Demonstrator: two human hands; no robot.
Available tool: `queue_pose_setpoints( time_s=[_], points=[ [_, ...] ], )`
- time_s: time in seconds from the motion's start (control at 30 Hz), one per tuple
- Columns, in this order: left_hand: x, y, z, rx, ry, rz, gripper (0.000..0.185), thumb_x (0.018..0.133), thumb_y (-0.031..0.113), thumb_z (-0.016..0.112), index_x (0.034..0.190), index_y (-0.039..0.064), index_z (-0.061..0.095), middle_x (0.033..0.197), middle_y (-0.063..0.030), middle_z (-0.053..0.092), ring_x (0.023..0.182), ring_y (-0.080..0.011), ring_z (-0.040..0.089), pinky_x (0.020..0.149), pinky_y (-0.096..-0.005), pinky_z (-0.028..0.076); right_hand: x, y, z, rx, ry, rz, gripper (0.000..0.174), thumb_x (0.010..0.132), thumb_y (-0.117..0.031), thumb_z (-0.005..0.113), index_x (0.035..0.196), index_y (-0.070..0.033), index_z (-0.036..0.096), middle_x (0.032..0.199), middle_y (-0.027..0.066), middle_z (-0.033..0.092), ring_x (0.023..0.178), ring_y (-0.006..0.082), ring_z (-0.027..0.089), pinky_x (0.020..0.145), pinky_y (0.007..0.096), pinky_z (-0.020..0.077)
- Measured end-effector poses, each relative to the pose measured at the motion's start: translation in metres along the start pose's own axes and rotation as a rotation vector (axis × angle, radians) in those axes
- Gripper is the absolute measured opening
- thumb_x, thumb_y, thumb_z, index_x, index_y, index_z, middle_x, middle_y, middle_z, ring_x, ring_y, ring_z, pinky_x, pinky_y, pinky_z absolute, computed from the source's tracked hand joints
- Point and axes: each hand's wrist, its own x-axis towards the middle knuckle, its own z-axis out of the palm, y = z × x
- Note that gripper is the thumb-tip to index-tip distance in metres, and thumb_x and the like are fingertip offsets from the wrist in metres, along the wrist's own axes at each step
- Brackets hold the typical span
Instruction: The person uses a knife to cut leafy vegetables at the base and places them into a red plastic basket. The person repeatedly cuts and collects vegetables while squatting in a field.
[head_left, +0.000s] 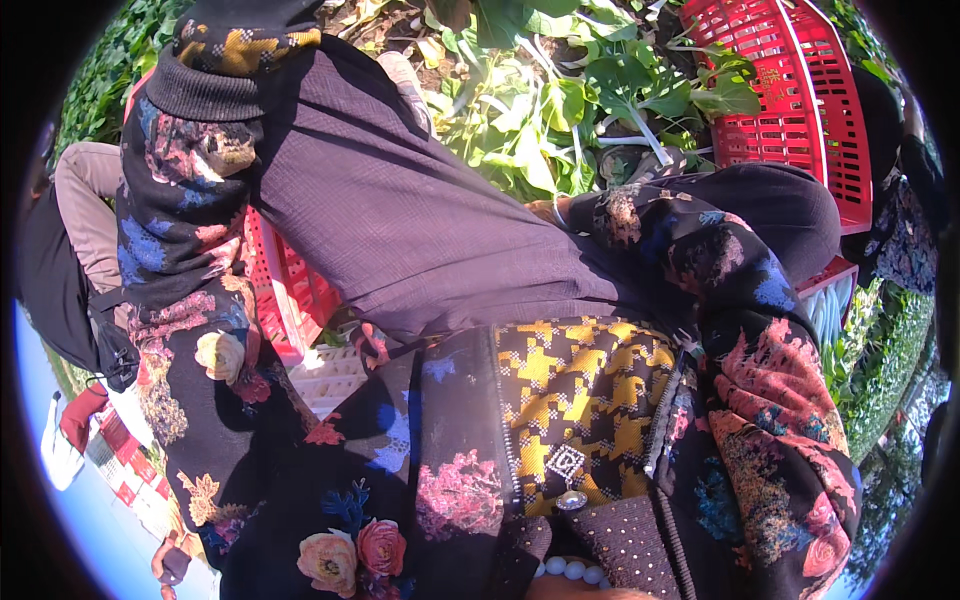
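My right hand (538, 208) shows only as a small strip beyond my thigh, with a pale bracelet (559, 213) at the wrist. Its fingers are hidden, so whether they hold anything cannot be made out. Cut leafy greens (536, 154) with pale stems lie right beside it on the soil. My left arm, in a floral sleeve with a ribbed cuff (202, 90), reaches up past my knee; the left hand is out of view beyond the top edge. Close to my right knee, a red plastic crate (772, 90) stands tilted, with a leafy stalk (727, 94) against its side.
Behind my left leg are another red crate (281, 285) and a white crate (326, 379). Pale stems (825, 311) fill a crate at right. People crouch at left (60, 277) and right (904, 217). My shoe (405, 86) stands beside the greens.
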Motion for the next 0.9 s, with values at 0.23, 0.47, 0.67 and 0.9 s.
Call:
queue_pose_setpoints(
  time_s=[0.23, 0.47, 0.67, 0.9],
  points=[
    [-0.042, -0.002, -0.015, -0.167, 0.33, -0.059, 0.02, 0.092, 0.004, 0.047, 0.106, -0.007, 0.056, 0.103, -0.0161, 0.061, 0.086, -0.0184, 0.055, 0.077, -0.0297, 0.043, 0.023, 0.02, 0.152, -0.066, -0.043, -0.061, 0.035, 0.086, -0.034, 0.059, 0.103, -0.005, 0.066, 0.089, 0.0125, 0.068, 0.081, 0.0241, 0.067, 0.071, 0.0392, 0.0534],
    [-0.055, -0.006, -0.01, -0.51, 0.241, -0.409, 0.03, 0.086, 0.013, 0.058, 0.107, -0.007, 0.061, 0.119, -0.0165, 0.057, 0.114, -0.0253, 0.051, 0.103, -0.0389, 0.033, 0.004, -0.03, 0.13, -0.003, -0.043, -0.148, 0.034, 0.084, -0.035, 0.059, 0.103, -0.008, 0.067, 0.089, 0.0125, 0.068, 0.082, 0.0269, 0.067, 0.072, 0.0415, 0.0521],
    [0.013, -0.018, 0.014, -0.248, 0.521, -0.693, 0.011, 0.079, 0.0, 0.066, 0.09, -0.001, 0.064, 0.081, -0.0045, 0.063, 0.077, -0.0115, 0.061, 0.069, -0.0273, 0.049, -0.054, -0.115, 0.046, 0.058, -0.078, -0.157, 0.033, 0.084, -0.037, 0.058, 0.104, -0.012, 0.066, 0.089, 0.0106, 0.068, 0.081, 0.0266, 0.067, 0.073, 0.0403, 0.0517],
    [0.045, -0.049, 0.016, -0.336, 0.549, -0.811, 0.03, 0.076, -0.008, 0.066, 0.1, 0.004, 0.054, 0.093, -0.0029, 0.058, 0.084, -0.0112, 0.058, 0.077, -0.0264, 0.048, -0.114, -0.198, -0.023, 0.168, -0.055, -0.174, 0.033, 0.083, -0.04, 0.057, 0.105, -0.016, 0.066, 0.09, 0.0084, 0.068, 0.079, 0.0264, 0.067, 0.073, 0.0388, 0.0513]
  ],
)
